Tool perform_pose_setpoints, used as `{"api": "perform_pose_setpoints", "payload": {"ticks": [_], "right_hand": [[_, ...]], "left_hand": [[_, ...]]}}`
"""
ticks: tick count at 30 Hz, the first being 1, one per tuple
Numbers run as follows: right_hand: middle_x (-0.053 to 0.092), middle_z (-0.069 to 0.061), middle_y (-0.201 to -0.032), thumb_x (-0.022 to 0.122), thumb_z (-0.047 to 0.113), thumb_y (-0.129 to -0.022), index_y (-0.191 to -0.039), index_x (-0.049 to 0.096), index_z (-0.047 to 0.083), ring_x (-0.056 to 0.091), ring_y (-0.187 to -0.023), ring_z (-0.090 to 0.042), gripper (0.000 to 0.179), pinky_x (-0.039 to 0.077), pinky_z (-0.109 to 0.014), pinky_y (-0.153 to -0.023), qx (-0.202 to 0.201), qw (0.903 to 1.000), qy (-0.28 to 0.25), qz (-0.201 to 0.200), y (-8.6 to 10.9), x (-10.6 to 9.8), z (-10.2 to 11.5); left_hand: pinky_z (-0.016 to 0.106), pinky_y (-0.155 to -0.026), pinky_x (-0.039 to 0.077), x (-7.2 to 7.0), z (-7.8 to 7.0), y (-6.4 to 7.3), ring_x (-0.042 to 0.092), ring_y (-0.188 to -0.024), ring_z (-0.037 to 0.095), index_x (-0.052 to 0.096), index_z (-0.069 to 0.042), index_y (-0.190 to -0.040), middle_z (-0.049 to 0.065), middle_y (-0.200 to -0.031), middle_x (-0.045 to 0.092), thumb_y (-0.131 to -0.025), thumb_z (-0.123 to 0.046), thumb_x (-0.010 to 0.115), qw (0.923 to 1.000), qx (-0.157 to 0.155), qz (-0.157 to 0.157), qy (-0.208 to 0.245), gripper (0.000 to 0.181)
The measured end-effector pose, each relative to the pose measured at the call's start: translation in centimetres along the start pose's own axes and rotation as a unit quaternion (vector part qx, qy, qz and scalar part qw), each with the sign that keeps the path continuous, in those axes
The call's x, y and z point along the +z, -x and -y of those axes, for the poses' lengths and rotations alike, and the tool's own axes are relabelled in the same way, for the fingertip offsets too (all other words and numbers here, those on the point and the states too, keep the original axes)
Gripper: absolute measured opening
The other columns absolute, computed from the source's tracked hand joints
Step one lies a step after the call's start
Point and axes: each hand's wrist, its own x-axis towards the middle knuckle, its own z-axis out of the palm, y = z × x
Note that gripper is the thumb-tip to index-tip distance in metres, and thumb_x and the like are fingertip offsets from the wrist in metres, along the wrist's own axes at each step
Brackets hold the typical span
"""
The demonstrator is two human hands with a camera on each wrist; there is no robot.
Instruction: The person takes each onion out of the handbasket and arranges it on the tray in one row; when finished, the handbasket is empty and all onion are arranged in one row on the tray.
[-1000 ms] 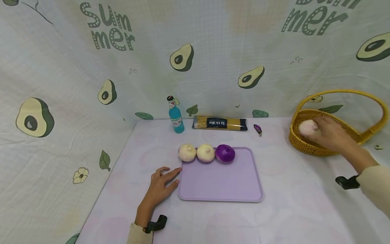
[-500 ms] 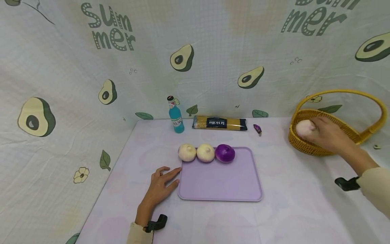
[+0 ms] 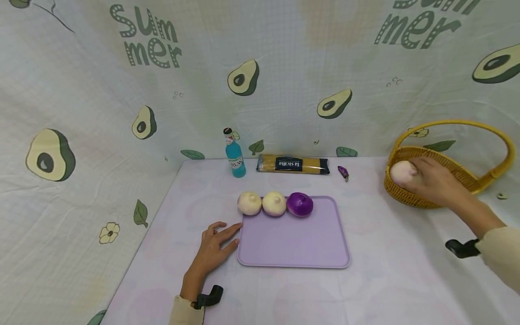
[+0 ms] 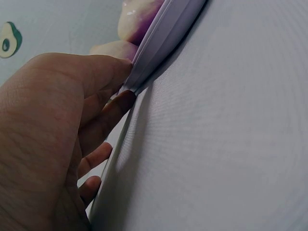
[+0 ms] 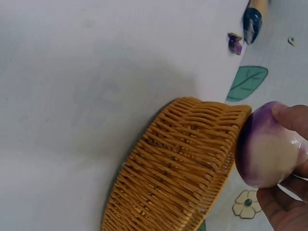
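Note:
My right hand (image 3: 434,178) grips a white and purple turnip (image 3: 402,173) over the near left part of a yellow wicker basket (image 3: 410,194). In the right wrist view the turnip (image 5: 269,149) overlaps the basket's rim (image 5: 240,113), with the thumb and fingers around its far side. On the table, my left hand (image 3: 215,248) lies with fingers extended, their tips at the left edge of a lilac tray (image 3: 294,243). Along the tray's back edge sit two whitish turnips (image 3: 249,203) and a purple one (image 3: 300,205) in a row.
Behind the tray stand a blue bottle (image 3: 235,158) and a pack of spaghetti (image 3: 292,164) lying flat. A small purple eggplant-like piece (image 3: 343,172) lies right of the pack. The basket's tall handle (image 3: 459,122) arches over it, close to the back cloth.
My right hand has shifted slightly left with the turnip, toward the basket's left rim. The left hand and the tray have stayed put.

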Motion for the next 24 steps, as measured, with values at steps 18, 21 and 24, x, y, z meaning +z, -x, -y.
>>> {"api": "perform_pose_setpoints", "payload": {"ticks": [18,21,24], "right_hand": [[0.043,-0.033,-0.132,0.08,0.025,-0.085,-0.136,0.043,-0.014,0.04,-0.12,-0.052,0.074,0.033,-0.066,-0.094,-0.045,0.9986,-0.017,-0.023,0.1,0.5,2.4],[0.041,-0.033,-0.133,0.08,0.027,-0.086,-0.137,0.042,-0.014,0.04,-0.12,-0.052,0.076,0.033,-0.066,-0.094,-0.043,0.9988,-0.015,-0.017,0.2,0.6,2.8],[0.042,-0.033,-0.133,0.081,0.027,-0.085,-0.136,0.043,-0.013,0.041,-0.119,-0.051,0.075,0.034,-0.067,-0.093,-0.046,0.9987,-0.01,-0.018,0.2,0.7,3.1]], "left_hand": [[0.054,-0.102,0.022,0.1,0.3,0.0,0.04,-0.132,0.025,0.06,-0.031,-0.141,-0.012,-0.133,0.063,-0.096,-0.037,0.067,1.0,-0.002,-0.001,0.002,0.046],[0.054,-0.102,0.022,0.2,0.3,0.0,0.04,-0.132,0.026,0.06,-0.031,-0.141,-0.011,-0.133,0.063,-0.096,-0.037,0.067,1.0,-0.001,-0.004,0.0,0.046],[0.054,-0.102,0.023,0.2,0.3,0.1,0.041,-0.132,0.026,0.061,-0.03,-0.14,-0.011,-0.133,0.063,-0.095,-0.037,0.067,1.0,0.002,-0.007,-0.002,0.046]]}}
